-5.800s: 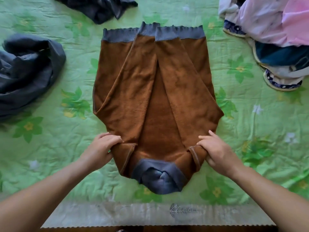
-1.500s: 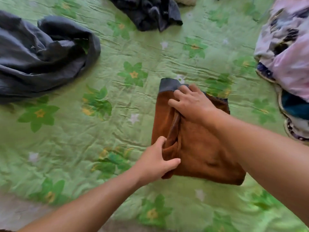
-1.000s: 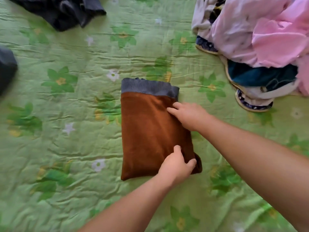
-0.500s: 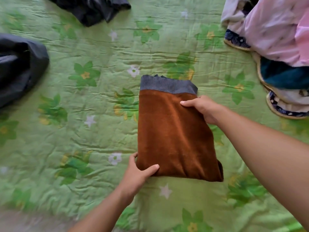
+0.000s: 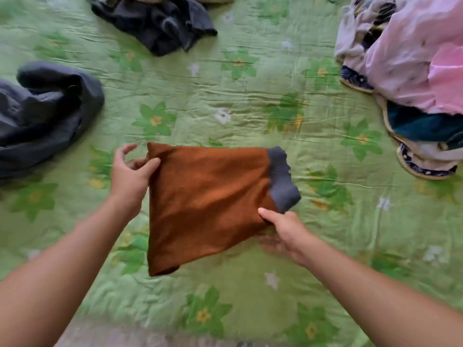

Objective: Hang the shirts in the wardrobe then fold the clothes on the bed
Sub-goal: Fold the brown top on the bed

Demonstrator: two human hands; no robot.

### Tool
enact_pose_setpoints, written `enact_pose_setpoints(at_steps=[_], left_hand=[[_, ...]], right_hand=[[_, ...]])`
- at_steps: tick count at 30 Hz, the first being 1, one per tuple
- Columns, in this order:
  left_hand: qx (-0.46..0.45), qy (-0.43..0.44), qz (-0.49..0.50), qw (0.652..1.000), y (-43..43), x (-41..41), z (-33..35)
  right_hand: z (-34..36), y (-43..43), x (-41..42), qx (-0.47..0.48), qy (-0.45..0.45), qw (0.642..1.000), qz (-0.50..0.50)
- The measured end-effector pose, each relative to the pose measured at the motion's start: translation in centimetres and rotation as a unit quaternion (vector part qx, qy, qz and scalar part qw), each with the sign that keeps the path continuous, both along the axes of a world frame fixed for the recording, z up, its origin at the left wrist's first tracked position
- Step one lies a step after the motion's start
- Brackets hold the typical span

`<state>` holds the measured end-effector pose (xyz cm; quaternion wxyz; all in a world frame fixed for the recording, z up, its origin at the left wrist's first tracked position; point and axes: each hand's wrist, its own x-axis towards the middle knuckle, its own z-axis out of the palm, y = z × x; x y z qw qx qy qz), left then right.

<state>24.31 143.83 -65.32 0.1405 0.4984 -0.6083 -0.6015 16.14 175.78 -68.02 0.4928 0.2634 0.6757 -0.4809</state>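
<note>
I grip the folded brown sweater (image 5: 208,204) with my left hand (image 5: 130,174) and right hand (image 5: 285,229), above the bed (image 5: 250,101).

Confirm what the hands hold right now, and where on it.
Both hold the folded brown garment. Left hand pinches its far-left corner; right hand grips the right edge just below the grey ribbed band.

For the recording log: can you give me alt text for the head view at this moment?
Two bare hands, left hand and right hand, hold a folded brown sweater with a grey band above a green flowered bedspread. Dark clothes lie at left and top, a pink and white pile at right.
</note>
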Motion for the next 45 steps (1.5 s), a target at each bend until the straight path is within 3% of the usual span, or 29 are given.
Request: enact_pose_setpoints(at_steps=[2,3,4,5,7,8,10,12,15,17,19,25,29,36,40,42,45], left_hand=[[-0.052,-0.028,-0.053,0.997,-1.8,-1.0,-0.8],[-0.073,-0.061,-0.108,0.990,-2.0,-1.0,-1.6],[-0.104,-0.108,-0.180,0.972,-1.9,-0.6,-2.8],[-0.139,-0.161,-0.260,0.942,-1.5,0.2,-4.0],[-0.183,-0.226,-0.348,0.891,-0.5,1.9,-5.6],[-0.184,-0.236,-0.351,0.887,0.0,2.6,-6.1],[-0.197,-0.234,-0.336,0.891,0.5,3.4,-6.6],[-0.277,-0.234,-0.341,0.867,0.8,3.4,-6.7],[-0.406,-0.226,-0.375,0.802,0.9,2.4,-7.5],[-0.433,-0.243,-0.400,0.770,0.7,1.8,-8.8],[-0.438,-0.248,-0.408,0.762,0.2,1.7,-10.5],[-0.472,-0.149,-0.398,0.772,-1.1,1.9,-13.7],[-0.444,-0.151,-0.418,0.778,-1.2,2.0,-12.2],[-0.399,-0.155,-0.441,0.789,-2.2,5.9,-12.7],[-0.370,-0.131,-0.432,0.812,-2.1,5.2,-12.6],[-0.341,-0.125,-0.423,0.830,-2.1,5.3,-11.7],[-0.253,-0.127,-0.377,0.882,-1.5,5.3,-9.8]], right_hand=[[-0.4,-1.7,1.0,0.086,0.094,0.974,0.188],[-0.5,-2.2,1.1,0.150,0.172,0.923,0.309],[-0.3,-2.5,1.0,0.219,0.254,0.851,0.405],[0.0,-2.7,0.7,0.271,0.317,0.791,0.447],[0.7,-2.9,0.0,0.318,0.390,0.730,0.463],[0.9,-3.0,-0.4,0.318,0.417,0.718,0.458],[1.5,-3.5,-1.1,0.248,0.516,0.696,0.432],[1.7,-4.9,-1.2,0.161,0.614,0.642,0.431],[-0.4,-8.1,-1.7,0.208,0.563,0.594,0.535],[-3.3,-9.4,-2.2,0.243,0.520,0.570,0.588],[-6.5,-9.5,-2.8,0.251,0.513,0.557,0.603],[-11.1,-8.1,-3.3,0.219,0.600,0.537,0.550],[-9.5,-7.8,-3.1,0.214,0.580,0.569,0.541],[-10.0,-4.5,-1.4,0.295,0.499,0.680,0.449],[-9.6,-5.0,-1.5,0.267,0.497,0.721,0.403],[-8.5,-5.0,-1.2,0.253,0.503,0.747,0.353],[-6.7,-5.3,-0.7,0.245,0.464,0.830,0.191]])
